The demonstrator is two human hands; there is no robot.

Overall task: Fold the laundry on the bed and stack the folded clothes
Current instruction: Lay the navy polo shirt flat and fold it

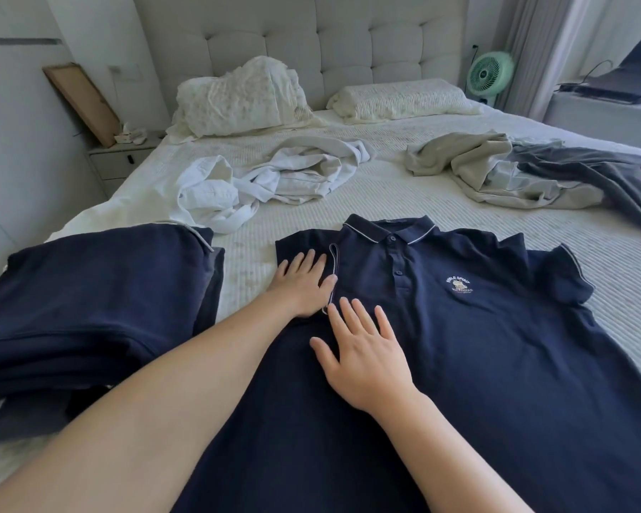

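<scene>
A navy polo (459, 346) lies face up on the bed (385, 201), its left sleeve folded in over the chest. The left hand (304, 286) presses flat on that folded sleeve, fingers (300, 262) straight and slightly spread. Just beside it, toward the person, the right hand (367, 361) lies flat on the polo, fingers (352, 316) wide apart. Left of both hands sits a navy stack (89, 312). Beyond the fingertips lie white clothes (274, 179); beyond and to the right, beige (470, 161) and grey clothes (607, 179).
</scene>
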